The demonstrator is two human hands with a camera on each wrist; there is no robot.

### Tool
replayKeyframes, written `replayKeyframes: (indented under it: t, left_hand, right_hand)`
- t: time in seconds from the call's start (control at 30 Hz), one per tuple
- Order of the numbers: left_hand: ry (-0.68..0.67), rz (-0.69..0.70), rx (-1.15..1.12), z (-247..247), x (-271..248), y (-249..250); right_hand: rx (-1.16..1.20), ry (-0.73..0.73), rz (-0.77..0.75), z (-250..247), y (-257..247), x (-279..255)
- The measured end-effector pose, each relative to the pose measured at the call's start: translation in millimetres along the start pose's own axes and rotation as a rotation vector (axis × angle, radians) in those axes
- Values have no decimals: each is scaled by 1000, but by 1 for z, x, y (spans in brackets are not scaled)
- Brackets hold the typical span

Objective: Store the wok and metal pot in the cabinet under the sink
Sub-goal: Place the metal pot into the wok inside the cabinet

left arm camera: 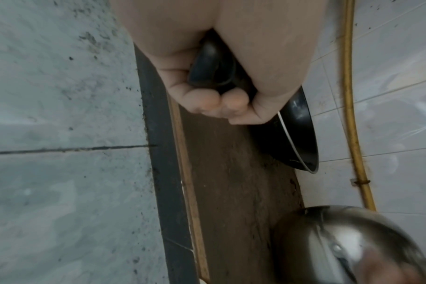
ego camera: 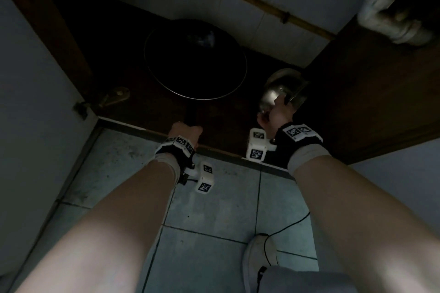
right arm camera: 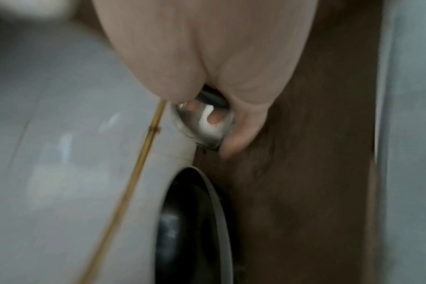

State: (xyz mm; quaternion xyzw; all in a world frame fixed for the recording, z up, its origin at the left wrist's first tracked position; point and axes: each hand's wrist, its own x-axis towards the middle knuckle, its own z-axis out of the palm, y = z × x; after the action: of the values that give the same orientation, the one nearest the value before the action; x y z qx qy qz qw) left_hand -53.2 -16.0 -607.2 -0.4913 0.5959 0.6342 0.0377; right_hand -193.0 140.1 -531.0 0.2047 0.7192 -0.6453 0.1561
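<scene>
Gripping wok (ego camera: pixel 195 59) and metal pot (ego camera: pixel 283 93) (side by side) over cabinet floor (ego camera: pixel 226 121).

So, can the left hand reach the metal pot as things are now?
Probably not at once: the left hand is full, gripping the handle of the wok. The metal pot stands to the wok's right, already held by the right hand.
</scene>
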Motion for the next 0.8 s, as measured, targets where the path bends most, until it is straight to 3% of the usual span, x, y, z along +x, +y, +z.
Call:
replayKeyframes:
  t: [0.23,0.43,0.8]
  left_hand:
    - [4,17,-11,-1,-2,2]
    - [17,24,5,-4,0,3]
    - [-38,-6,-101,-4,0,5]
  right_hand:
    - [-46,53,-101,24,-17,7]
    - [-309,-99,-380,34,-18,-6]
    - [-911,-174,-589,79,-17,-24]
